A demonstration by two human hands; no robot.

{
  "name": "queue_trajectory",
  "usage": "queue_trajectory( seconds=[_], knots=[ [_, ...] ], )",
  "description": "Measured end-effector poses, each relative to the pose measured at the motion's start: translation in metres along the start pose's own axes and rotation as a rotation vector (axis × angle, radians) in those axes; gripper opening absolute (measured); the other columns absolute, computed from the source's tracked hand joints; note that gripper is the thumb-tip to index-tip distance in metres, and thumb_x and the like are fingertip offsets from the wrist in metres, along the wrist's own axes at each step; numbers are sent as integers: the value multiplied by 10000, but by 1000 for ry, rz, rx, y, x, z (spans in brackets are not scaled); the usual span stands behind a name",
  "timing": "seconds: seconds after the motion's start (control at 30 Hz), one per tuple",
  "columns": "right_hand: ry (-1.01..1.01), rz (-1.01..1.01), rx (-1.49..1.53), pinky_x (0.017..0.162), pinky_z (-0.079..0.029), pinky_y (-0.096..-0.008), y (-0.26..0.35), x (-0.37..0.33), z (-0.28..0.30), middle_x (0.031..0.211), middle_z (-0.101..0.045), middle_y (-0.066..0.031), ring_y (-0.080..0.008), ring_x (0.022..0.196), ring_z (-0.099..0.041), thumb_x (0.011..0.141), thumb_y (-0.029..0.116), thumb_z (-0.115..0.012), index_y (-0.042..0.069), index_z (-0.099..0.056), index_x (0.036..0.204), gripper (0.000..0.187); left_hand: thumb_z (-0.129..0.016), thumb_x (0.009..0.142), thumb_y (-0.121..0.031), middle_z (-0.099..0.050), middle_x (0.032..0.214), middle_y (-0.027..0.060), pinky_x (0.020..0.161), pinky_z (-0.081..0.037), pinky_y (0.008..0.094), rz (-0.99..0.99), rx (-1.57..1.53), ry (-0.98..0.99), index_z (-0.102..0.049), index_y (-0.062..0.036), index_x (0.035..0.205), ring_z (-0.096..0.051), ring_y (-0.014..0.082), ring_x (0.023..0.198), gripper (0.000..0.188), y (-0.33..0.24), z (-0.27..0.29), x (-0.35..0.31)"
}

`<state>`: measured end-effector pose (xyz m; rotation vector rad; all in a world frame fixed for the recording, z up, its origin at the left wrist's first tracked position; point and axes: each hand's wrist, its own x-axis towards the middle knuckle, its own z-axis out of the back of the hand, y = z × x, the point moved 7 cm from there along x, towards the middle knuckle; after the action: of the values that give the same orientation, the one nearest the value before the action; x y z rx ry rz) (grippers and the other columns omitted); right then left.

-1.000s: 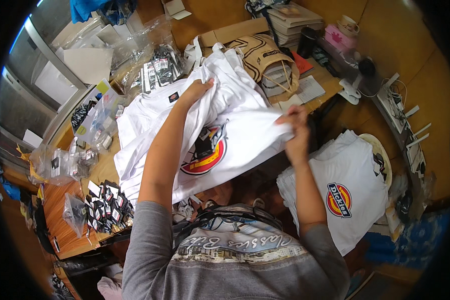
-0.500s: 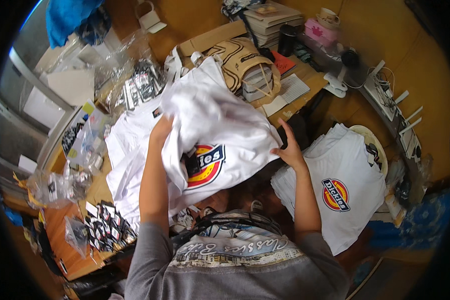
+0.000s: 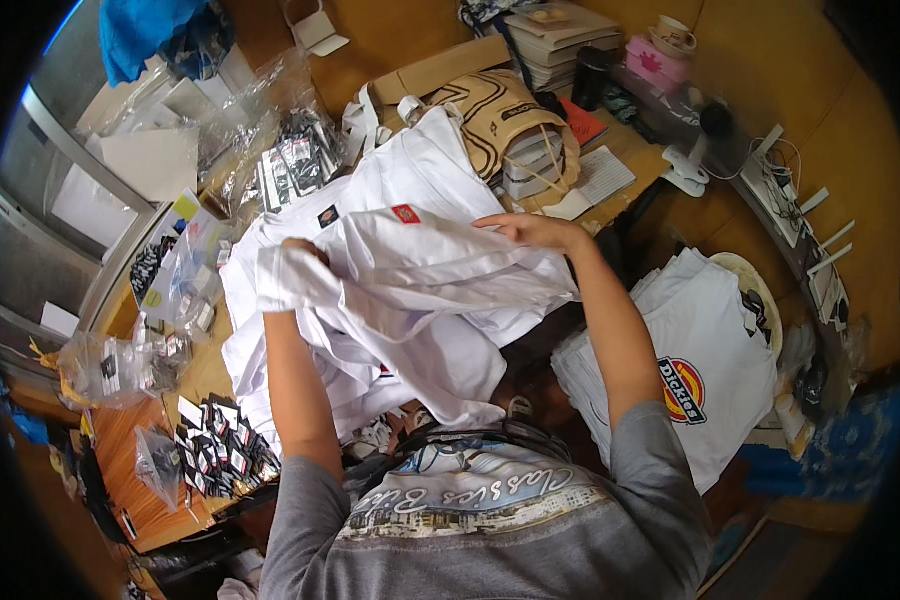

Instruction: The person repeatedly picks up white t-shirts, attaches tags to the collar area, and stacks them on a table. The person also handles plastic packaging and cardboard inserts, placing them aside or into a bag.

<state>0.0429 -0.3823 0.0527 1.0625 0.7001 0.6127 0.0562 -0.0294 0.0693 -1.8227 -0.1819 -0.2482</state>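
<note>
A crumpled white T-shirt (image 3: 420, 262) with a small red tag at its upper edge is raised between my hands, its lower part hanging in folds. My left hand (image 3: 307, 250) is closed on it at the left, mostly covered by fabric draped over the wrist. At the upper right edge, my right hand (image 3: 538, 232) grips the cloth, index finger stretched along it. Beneath lie more white T-shirts (image 3: 410, 165) spread on the table, one showing a dark neck label (image 3: 328, 216).
To the right, a stack of white shirts (image 3: 620, 345) with a round print rests by a pale round container (image 3: 755, 285). Hang tags (image 3: 225, 450) are heaped at the table's lower left, near plastic bags (image 3: 120, 365). A brown paper bag (image 3: 500, 115) lies at the back.
The T-shirt has been turned over, so its large round print is now mostly hidden and the red tag shows. My right hand moved up and left onto the cloth; my left shifted slightly left.
</note>
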Motion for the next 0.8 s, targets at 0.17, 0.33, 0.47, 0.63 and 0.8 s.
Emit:
queue_trajectory(
  seconds=[0.17,0.33,0.47,0.63,0.8],
  knots=[
    [-10,-3,-510,980,-181,-351,3,-36,-17,1316,-214,-136,-289,1209,-211,462,257,-771,132,-74,1310,1105,-622,656,-122,-550,934,83,730,-429,280,81,-39,294,-505,3,988,-523,160,832,373,-34,-44,22],
    [-136,-69,-749,939,-182,-512,13,-54,-46,1329,-155,-148,-313,1208,-204,413,270,-783,238,-49,1307,1157,-675,612,-85,-556,914,67,704,-447,269,195,57,621,-504,-6,988,-531,141,812,421,-57,-95,32],
    [-432,-102,-363,819,-368,-331,-1,-53,-21,1119,-444,-134,-203,990,-455,564,143,-699,187,-269,1261,820,-615,696,-112,-559,921,54,666,-449,277,52,375,567,-498,0,1005,-544,137,765,348,-66,-144,56],
    [-444,-90,396,820,-367,-228,-42,-43,21,1079,-497,-53,-116,962,-461,755,88,-525,21,-409,1167,434,-557,733,-170,-563,936,97,663,-441,296,-167,1171,262,-478,-70,1067,-549,251,814,357,-63,-189,107],
    [-556,-231,353,898,-300,-268,-55,-66,7,1227,-358,-96,-168,1096,-356,759,218,-561,51,-240,1263,620,-554,697,-157,-432,1056,165,801,-291,473,-820,1463,-232,-429,-107,1089,-383,318,999,414,-51,-212,17]
  ],
)
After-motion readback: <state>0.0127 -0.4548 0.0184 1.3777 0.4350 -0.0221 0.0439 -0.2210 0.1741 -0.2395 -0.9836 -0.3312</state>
